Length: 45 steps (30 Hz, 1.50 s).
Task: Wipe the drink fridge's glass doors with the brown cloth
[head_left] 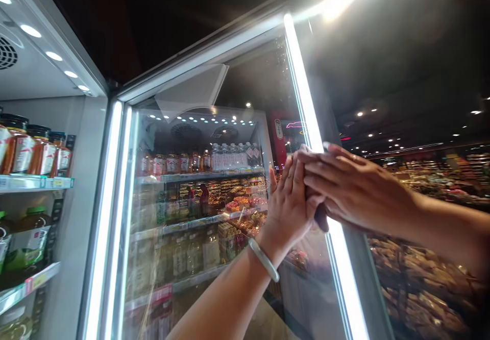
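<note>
The outstretched left hand (290, 204) is meeting the right hand (354, 192), whose grip I cannot tell, at the lit frame (344, 273) of the glass door (245, 248). The door is standing open beside shelves (34, 183); pressing on its frame is probably steadying it best.

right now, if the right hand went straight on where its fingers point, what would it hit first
Most likely the left hand, whose fingers lie at the fingertips of the right hand; they seem to touch or overlap. Past it, the line crosses the glass door, though depth is unclear.
</note>
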Each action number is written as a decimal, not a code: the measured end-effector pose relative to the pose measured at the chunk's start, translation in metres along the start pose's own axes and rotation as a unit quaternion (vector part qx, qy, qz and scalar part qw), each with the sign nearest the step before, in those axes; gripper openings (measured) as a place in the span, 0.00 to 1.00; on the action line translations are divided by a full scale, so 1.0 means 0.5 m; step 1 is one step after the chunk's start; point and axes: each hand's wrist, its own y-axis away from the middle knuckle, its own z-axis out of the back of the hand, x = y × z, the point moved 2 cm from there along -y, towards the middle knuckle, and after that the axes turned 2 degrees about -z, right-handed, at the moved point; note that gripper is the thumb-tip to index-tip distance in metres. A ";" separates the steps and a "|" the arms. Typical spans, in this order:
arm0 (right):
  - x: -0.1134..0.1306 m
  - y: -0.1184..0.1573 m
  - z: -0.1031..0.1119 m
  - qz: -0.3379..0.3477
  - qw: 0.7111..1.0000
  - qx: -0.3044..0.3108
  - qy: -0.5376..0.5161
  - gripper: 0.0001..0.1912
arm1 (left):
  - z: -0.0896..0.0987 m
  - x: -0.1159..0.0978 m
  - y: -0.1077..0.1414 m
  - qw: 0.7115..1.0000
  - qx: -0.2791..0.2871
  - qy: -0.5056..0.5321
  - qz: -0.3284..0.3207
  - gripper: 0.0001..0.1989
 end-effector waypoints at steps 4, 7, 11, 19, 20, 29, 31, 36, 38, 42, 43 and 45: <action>-0.076 -0.103 -0.015 -0.088 0.996 -0.007 0.018 0.23 | 0.022 0.055 -0.121 0.998 0.018 -0.013 0.056 0.34; -0.058 -0.128 -0.023 -0.100 0.992 -0.010 0.079 0.26 | 0.042 0.088 -0.158 0.997 0.044 -0.026 0.051 0.34; -0.012 -0.101 -0.020 -0.012 0.986 0.021 0.166 0.27 | 0.058 0.114 -0.102 0.997 0.051 -0.062 -0.020 0.38; -0.087 -0.252 -0.046 -0.156 0.978 0.068 0.121 0.29 | 0.084 0.202 -0.130 0.982 0.046 -0.064 0.169 0.32; -0.071 -0.253 -0.054 -0.147 0.980 0.073 0.115 0.30 | 0.085 0.212 -0.132 0.982 0.041 -0.065 0.174 0.32; -0.049 -0.246 -0.070 -0.107 0.991 0.053 0.062 0.27 | 0.116 0.261 -0.091 0.984 0.021 -0.057 0.168 0.30; -0.031 -0.278 -0.088 -0.159 0.985 0.028 0.051 0.29 | 0.121 0.271 -0.092 0.982 0.015 -0.045 0.180 0.30; 0.064 -0.251 -0.106 -0.024 0.997 -0.002 0.068 0.35 | 0.129 0.301 -0.079 0.984 0.022 -0.048 0.168 0.31; 0.052 -0.234 -0.094 0.008 0.996 0.005 0.090 0.33 | 0.134 0.304 -0.079 0.985 0.024 -0.054 0.159 0.33; -0.023 -0.279 -0.072 -0.122 0.986 -0.007 0.112 0.29 | 0.145 0.293 -0.111 0.981 0.027 -0.077 0.174 0.32; -0.029 -0.296 -0.071 -0.160 0.981 -0.015 0.109 0.28 | 0.146 0.291 -0.122 0.980 0.027 -0.082 0.177 0.31; -0.018 -0.315 -0.073 -0.156 0.982 -0.021 0.108 0.28 | 0.148 0.291 -0.137 0.982 0.026 -0.085 0.164 0.31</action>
